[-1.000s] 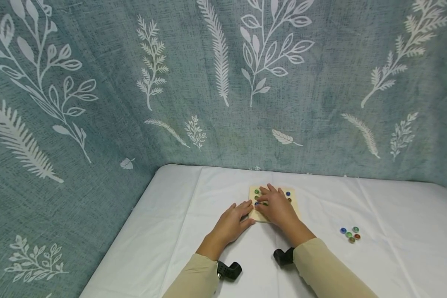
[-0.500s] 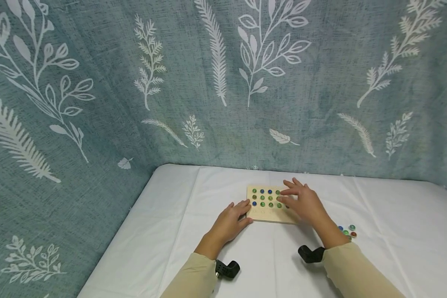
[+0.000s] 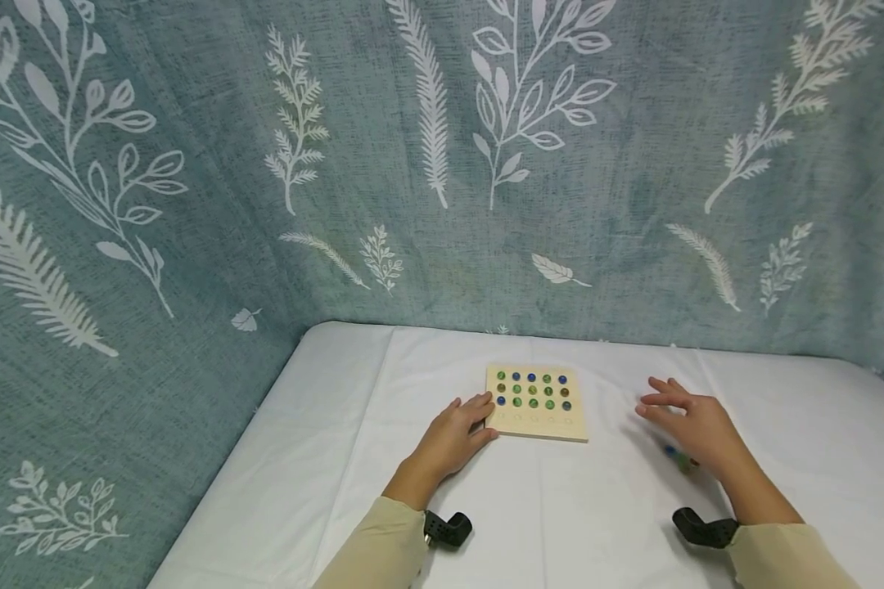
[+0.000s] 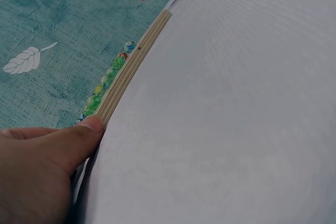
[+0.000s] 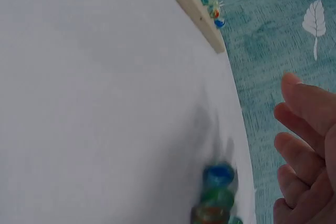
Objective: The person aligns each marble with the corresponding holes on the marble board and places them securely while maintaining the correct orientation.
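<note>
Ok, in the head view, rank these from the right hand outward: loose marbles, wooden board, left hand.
1. Loose marbles: right under the right hand, partly hidden.
2. Wooden board: to its left, mid-table.
3. Left hand: farthest, touching the board's left edge.

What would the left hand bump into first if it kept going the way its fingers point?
The left hand already touches the wooden board at its near left corner, so the board comes first. The marbles on top sit beyond.

No text, label, brand, number or sign can be read anywhere, neither on the wooden board [image 3: 536, 402] with its marbles nor on the leaf-patterned cloth [image 3: 442, 164] behind it.
</note>
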### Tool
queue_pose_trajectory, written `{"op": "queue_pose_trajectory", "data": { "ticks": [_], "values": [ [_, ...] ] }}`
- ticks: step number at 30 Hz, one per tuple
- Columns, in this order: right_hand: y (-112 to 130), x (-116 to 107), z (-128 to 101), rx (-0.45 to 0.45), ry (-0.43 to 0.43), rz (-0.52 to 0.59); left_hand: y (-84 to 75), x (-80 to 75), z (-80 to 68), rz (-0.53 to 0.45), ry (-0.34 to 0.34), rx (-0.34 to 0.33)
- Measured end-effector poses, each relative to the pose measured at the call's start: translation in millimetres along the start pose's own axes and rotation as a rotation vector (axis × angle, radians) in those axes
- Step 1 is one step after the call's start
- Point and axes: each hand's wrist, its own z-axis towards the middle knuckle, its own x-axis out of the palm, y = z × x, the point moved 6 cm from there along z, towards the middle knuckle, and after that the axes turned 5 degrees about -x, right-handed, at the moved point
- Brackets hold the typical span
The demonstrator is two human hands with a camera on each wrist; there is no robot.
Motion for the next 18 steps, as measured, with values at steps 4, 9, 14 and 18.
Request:
{"op": "queue_pose_trajectory", "data": {
  "ticks": [4, 9, 14, 18],
  "values": [
    [-15.7, -2.9, -9.7, 0.061, 0.025, 0.01, 0.4, 0.4, -0.1, -0.007, 0.001, 0.004],
    [-33.8, -4.8, -20.8, 0.148, 0.048, 0.057, 1.7, 1.3, 0.5, -0.013, 0.012, -0.011],
    [-47.8, -8.1, -29.6, 0.196, 0.034, 0.128, 2.4, 1.3, 0.9, -0.019, 0.018, -0.033],
    [-53.0, -8.7, -35.4, 0.198, 0.044, 0.175, 2.2, 1.5, 0.7, -0.018, 0.017, -0.026]
  ]
}}
